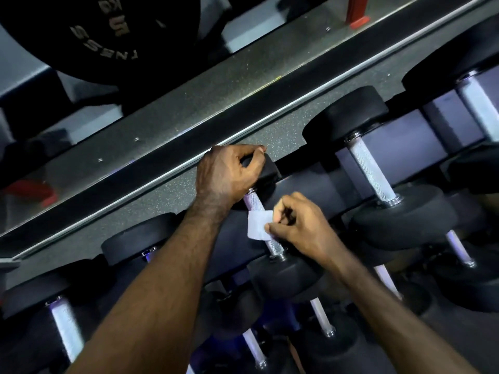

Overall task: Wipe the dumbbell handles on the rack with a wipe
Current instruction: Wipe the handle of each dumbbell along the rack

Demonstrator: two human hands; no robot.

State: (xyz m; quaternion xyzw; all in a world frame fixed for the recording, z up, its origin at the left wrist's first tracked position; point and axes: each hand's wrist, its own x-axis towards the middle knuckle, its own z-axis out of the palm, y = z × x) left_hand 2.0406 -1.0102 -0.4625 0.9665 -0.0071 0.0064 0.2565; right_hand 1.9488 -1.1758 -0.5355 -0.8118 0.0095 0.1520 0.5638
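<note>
Wipe [258,225] on dumbbell handle [272,245].

The dumbbell handle [271,242] at the frame's centre is showing bright knurled metal, rough-looking and shiny. The wipe [258,225] folded over it is looking like thin white matt paper or cloth. The dumbbell heads [286,279] are appearing matt black, rubbery. The rack [310,184] is reading as dark, smooth painted metal.
</note>
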